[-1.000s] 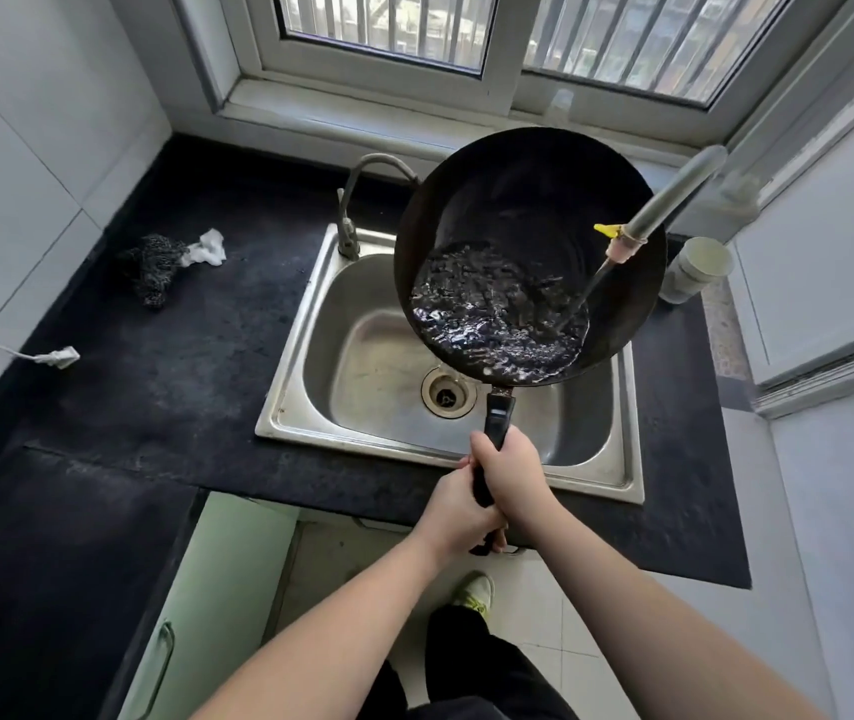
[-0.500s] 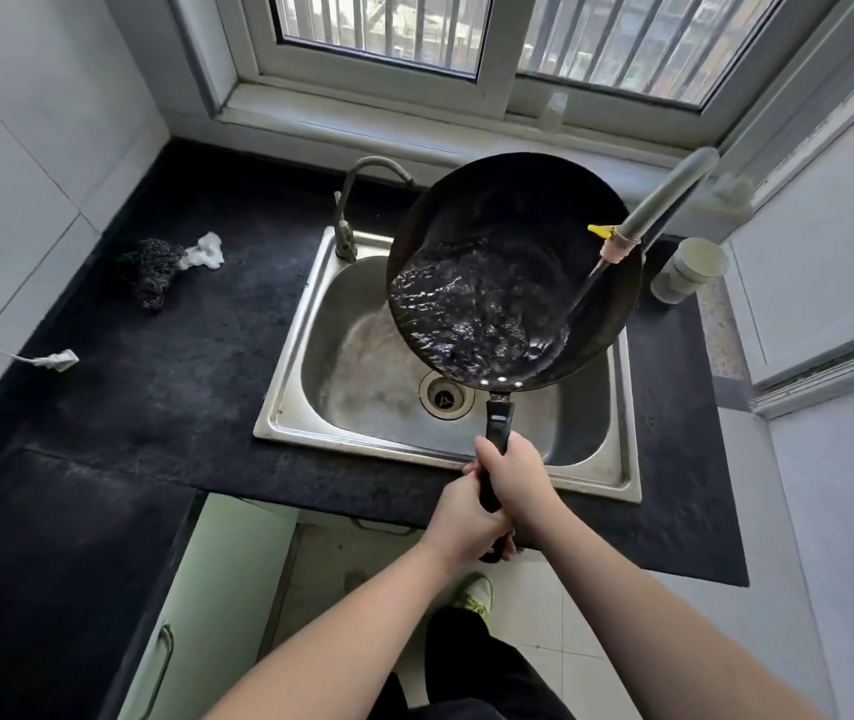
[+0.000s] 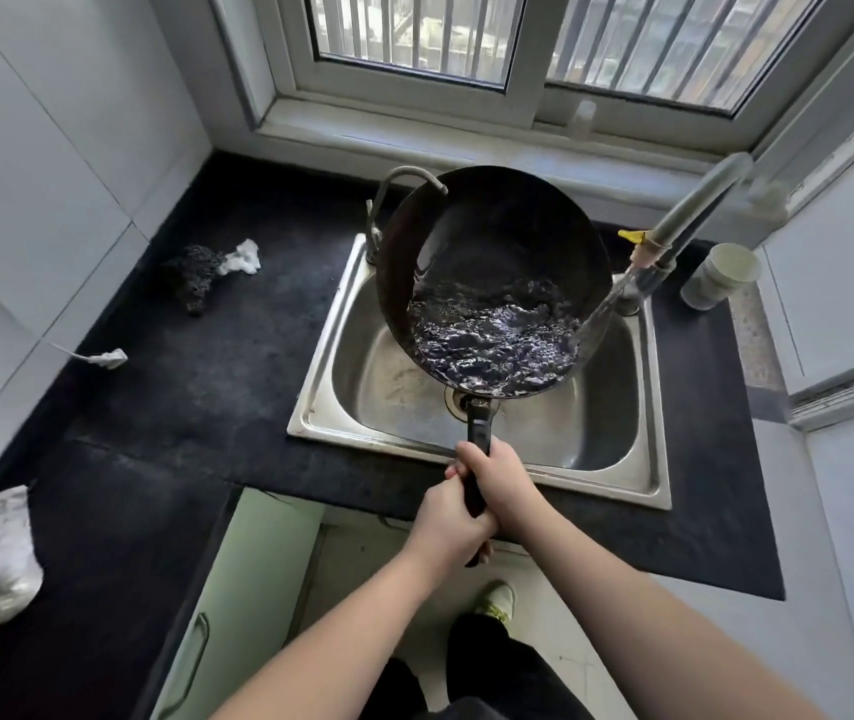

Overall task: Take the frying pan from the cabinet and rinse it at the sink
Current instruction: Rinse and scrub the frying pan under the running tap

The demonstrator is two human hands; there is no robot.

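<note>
A black frying pan (image 3: 497,241) hangs over the steel sink (image 3: 341,407), tilted so its left rim stands high. Rippling water pools in its lower near part. A stream runs into the pan from the grey tap (image 3: 695,205) at the right, which has a yellow tag. My right hand (image 3: 497,475) grips the black handle higher up. My left hand (image 3: 445,522) wraps the handle's end just below it. Both hands are over the sink's front edge.
A second curved tap (image 3: 388,200) rises at the sink's back left, close to the pan's rim. On the dark counter lie a scouring pad with a white rag (image 3: 206,267) and a white plug (image 3: 107,358). A cup (image 3: 721,275) stands right of the sink. A green cabinet door (image 3: 237,589) hangs open below.
The pan has tipped further, its left rim rising, and moved slightly toward the sink's middle. The water has sloshed to the near right part. Both hands keep their grip.
</note>
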